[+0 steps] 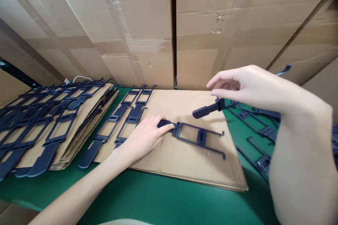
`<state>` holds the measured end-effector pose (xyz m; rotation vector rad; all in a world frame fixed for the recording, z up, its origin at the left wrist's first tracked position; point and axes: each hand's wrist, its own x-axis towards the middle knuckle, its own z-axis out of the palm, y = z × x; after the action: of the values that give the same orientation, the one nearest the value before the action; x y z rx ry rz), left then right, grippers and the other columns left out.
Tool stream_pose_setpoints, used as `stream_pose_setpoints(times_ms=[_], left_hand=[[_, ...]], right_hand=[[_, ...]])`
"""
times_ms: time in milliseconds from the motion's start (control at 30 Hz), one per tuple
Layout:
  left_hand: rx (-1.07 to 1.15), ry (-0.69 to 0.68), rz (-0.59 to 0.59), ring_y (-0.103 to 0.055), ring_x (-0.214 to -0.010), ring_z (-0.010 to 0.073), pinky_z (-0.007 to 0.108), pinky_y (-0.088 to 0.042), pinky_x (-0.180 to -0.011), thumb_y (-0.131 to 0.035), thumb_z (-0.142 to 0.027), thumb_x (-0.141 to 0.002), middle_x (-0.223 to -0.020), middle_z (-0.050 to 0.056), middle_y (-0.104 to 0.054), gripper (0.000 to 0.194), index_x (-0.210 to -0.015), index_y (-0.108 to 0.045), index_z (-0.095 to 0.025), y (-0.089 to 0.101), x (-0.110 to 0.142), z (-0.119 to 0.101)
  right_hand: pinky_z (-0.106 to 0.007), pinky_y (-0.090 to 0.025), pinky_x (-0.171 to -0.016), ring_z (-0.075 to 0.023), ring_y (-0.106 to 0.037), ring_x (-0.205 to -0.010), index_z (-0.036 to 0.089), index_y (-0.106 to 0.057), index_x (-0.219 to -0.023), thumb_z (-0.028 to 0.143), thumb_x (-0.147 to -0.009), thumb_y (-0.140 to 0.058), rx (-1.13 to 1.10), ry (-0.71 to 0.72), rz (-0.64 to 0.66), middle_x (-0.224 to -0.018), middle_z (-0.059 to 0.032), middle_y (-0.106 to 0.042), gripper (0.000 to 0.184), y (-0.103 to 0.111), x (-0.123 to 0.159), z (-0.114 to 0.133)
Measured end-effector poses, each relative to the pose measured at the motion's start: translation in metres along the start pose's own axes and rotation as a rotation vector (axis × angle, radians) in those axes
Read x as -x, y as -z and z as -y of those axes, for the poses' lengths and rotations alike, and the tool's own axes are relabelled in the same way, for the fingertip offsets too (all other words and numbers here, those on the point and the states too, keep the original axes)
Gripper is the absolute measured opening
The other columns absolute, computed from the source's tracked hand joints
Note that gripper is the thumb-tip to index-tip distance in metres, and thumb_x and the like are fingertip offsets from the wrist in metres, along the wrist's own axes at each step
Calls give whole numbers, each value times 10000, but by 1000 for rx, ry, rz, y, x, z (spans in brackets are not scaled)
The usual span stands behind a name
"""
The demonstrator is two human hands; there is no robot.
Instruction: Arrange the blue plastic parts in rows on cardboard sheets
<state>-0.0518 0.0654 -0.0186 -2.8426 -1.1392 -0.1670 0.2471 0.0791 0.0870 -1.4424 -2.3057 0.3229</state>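
My left hand point(144, 137) lies palm-down on a cardboard sheet point(185, 158), fingers pressed on the ribbed end of a dark blue plastic frame part point(196, 136) lying flat there. My right hand point(245, 84) hovers above and to the right, pinching a second dark blue frame part point(208, 109) that tilts down to the left in the air. Two more of these parts point(124, 119) lie side by side on the sheet's left part.
A stack of cardboard sheets point(76, 126) covered with several dark parts sits at the left. Loose dark parts point(253, 123) lie on the green table point(158, 200) at the right. Large cardboard boxes point(169, 24) form a wall behind.
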Motion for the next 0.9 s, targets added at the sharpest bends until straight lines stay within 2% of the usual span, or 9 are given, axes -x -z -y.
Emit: stream_pose_setpoints(times_ms=[167,267,400,567,700,767,900], left_hand=[[-164,165,20,-510,-870,223,370,-439,-774,-414,-291,-935,-953,94,-523,365,-1280,-534,-302,-1,-4,-1],[-209,249,26,-523,-897,254,386,-433,-795,-434,-393,-924,-917,114,-546,398,-1260,-561,-222,-3,-10,1],[-218,302,23,-544,-975,287,395,-425,-866,-459,-439,-907,-941,164,-599,483,-1210,-571,-80,-3,-19,3],[-255,265,53,-561,-995,307,395,-426,-871,-507,-425,-888,-970,198,-629,484,-1168,-568,-34,-2,-25,10],[-233,265,92,-551,-1015,329,414,-409,-885,-505,-411,-888,-1013,203,-626,464,-1166,-571,-45,-1,-29,19],[-211,274,104,-549,-1019,333,420,-409,-880,-488,-415,-896,-1001,194,-629,430,-1129,-592,-69,-2,-29,23],[-173,287,139,-563,-1028,310,397,-418,-877,-459,-417,-911,-1033,183,-635,469,-1243,-530,-93,-5,-28,31]], right_hand=[[-350,-490,-675,-234,-638,-799,237,-668,-1025,437,-840,-533,-3,-25,-106,-884,-48,-680,304,7,8,3],[-330,-481,-655,-205,-635,-760,243,-671,-999,394,-850,-528,20,-23,-118,-874,-35,-681,256,8,10,7],[-298,-467,-602,-176,-626,-701,245,-672,-960,375,-844,-531,27,17,-82,-846,-17,-683,224,4,5,13],[-268,-463,-614,-172,-628,-729,216,-659,-1001,356,-831,-533,-74,105,91,-877,-28,-685,254,-10,-3,32],[-222,-450,-619,-138,-628,-745,223,-643,-1036,250,-811,-540,-244,264,315,-871,-6,-683,249,-30,-8,55],[-218,-448,-643,-132,-624,-766,224,-615,-1097,201,-780,-565,-293,335,396,-894,-2,-681,322,-42,-11,63],[-249,-447,-705,-154,-609,-848,212,-565,-1170,134,-744,-564,-281,375,420,-976,-20,-669,434,-63,-17,68]])
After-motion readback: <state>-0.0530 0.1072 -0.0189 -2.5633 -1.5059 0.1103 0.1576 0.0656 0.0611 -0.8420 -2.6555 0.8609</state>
